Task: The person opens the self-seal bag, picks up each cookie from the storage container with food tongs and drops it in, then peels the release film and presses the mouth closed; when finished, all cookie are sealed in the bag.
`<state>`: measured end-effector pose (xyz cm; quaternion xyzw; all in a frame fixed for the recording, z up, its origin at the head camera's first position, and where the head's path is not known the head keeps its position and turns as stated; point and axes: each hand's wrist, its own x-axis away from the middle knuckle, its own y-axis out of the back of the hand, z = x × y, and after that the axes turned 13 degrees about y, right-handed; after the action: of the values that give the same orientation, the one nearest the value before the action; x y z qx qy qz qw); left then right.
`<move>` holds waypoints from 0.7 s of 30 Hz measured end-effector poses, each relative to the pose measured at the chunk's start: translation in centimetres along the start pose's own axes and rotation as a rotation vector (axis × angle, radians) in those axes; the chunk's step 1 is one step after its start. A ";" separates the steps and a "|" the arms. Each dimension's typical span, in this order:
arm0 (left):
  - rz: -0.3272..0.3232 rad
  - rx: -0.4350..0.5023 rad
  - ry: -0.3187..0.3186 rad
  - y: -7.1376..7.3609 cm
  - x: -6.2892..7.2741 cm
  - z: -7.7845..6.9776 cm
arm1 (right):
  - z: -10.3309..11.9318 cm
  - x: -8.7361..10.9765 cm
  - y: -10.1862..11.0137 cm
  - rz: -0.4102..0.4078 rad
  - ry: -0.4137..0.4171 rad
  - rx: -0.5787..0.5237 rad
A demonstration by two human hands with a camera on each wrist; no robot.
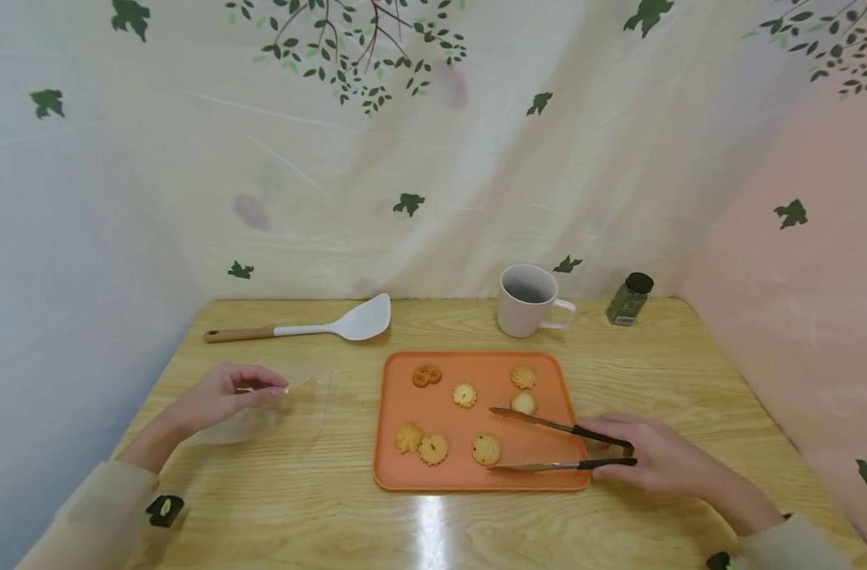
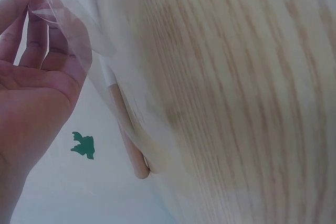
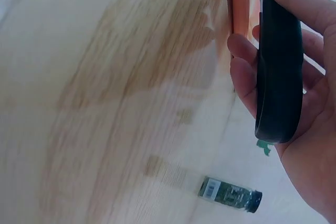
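R hand (image 1: pixel 650 451): head view, curled round black-handled tongs (image 1: pixel 540 420), arms spread wide over tray's R half.
Choc-chip cookie (image 1: pixel 486 449): on orange tray (image 1: pixel 433 413), btw tong tips, nearer lower arm; contact can't tell. Prob. best to centre it 1st, then squeeze lightly + evenly, since it looks crumbly.
Pale round cookie (image 1: pixel 523 403): right by upper arm; worth lifting that tip a bit so it doesn't get nudged.
L hand (image 1: pixel 230 393): thumb + forefinger pinch clear plastic bag (image 1: pixel 301 412), L of tray, apart from it.
Bag edge: L wrist view, film at fingertips, other fingers loosely bent; mouth gap can't tell. Thin film likely slips, so firm pinch advised.
Spatula handle (image 2: pixel 128 135): L wrist view, beyond film; avoid snagging.
Tong bend: R wrist view, in the palm, thumb opp. fingers; tips not visible here, so judge aim from above.
Herb jar (image 3: pixel 228 193): R wrist view, apart from hand, no obstacle.
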<state>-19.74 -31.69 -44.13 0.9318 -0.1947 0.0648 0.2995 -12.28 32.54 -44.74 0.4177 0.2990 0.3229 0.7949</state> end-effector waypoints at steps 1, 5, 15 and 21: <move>0.000 -0.004 0.002 0.0 0.0 0.0 | 0.0 -0.2 0.0 0.004 0.009 0.004; -0.003 -0.004 0.010 -0.1 0.0 0.1 | 0.1 -0.7 -0.1 0.026 0.055 0.040; -0.013 0.013 -0.042 -0.3 0.2 0.5 | 0.2 -1.0 -0.1 0.032 0.123 0.052; -0.015 0.017 -0.073 -0.4 0.2 0.5 | 0.3 -0.9 -0.2 0.058 0.076 0.106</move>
<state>-19.39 -31.75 -44.72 0.9375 -0.1978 0.0304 0.2845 -12.58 31.61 -44.57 0.4553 0.3334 0.3450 0.7500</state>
